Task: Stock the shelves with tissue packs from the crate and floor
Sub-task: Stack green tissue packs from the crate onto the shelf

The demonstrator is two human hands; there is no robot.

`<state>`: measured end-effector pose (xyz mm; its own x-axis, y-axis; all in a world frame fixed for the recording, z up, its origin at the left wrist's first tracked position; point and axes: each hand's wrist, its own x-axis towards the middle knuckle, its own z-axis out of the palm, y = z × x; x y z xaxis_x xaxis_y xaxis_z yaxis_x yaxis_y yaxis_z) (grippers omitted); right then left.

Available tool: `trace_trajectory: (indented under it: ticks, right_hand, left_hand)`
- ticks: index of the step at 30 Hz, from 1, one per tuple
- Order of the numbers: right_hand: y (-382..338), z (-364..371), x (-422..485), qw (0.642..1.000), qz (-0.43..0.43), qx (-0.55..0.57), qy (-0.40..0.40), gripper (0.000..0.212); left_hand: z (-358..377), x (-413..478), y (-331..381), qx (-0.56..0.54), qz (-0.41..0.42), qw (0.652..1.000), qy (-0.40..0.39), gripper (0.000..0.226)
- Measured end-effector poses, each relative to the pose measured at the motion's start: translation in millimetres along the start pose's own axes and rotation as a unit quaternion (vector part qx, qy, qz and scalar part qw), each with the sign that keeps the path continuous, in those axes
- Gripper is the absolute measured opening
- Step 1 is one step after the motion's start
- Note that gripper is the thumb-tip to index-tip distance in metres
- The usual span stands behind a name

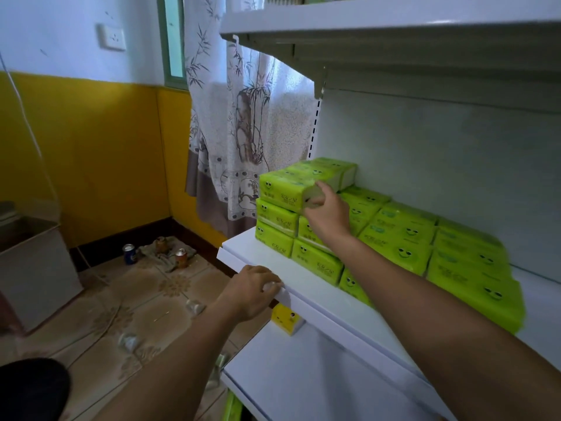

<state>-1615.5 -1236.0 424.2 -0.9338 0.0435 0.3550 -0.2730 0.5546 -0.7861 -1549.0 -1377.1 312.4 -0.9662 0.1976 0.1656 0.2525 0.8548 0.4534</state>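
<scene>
Several green tissue packs (400, 241) with smiley faces are stacked in rows on the white middle shelf (306, 284). At the left end the stack rises three packs high. My right hand (326, 212) grips the end of the top tissue pack (285, 189) on that stack. My left hand (252, 291) curls over the shelf's front lip. A yellow pack (285, 320) sits under this shelf, on the lower shelf (303, 381). Another green pack (232, 410) shows below at the bottom edge.
An upper shelf (379, 28) overhangs the packs. Cans (129, 253) and a rag (165, 252) lie on the tiled floor by the yellow wall. A grey box (33, 265) stands at the left. A patterned curtain (239, 123) hangs behind the shelf end.
</scene>
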Motion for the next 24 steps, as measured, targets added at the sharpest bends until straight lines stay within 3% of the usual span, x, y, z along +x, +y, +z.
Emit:
trace_trajectory:
  ticks: [4, 10, 19, 24]
  right_hand:
    - [5.0, -14.7, -46.1, 1.0, -0.006, -0.009, -0.009, 0.054]
    - [50.5, -27.7, -146.1, 0.998, 0.032, -0.025, -0.048, 0.044]
    - [201.7, -9.9, -308.1, 0.963, 0.233, -0.029, -0.13, 0.037]
    - [301.1, 9.7, -396.6, 0.917, 0.356, -0.039, -0.175, 0.036]
  left_hand:
    - [-4.0, -34.3, 15.2, 0.024, 0.0, 1.0, 0.013, 0.033]
    - [31.1, -97.1, 34.9, 0.005, -0.029, 0.999, -0.027, 0.043]
    - [174.6, -192.4, 29.1, -0.084, -0.089, 0.986, -0.117, 0.027]
    - [271.1, -235.0, 18.6, -0.14, -0.17, 0.955, -0.199, 0.048]
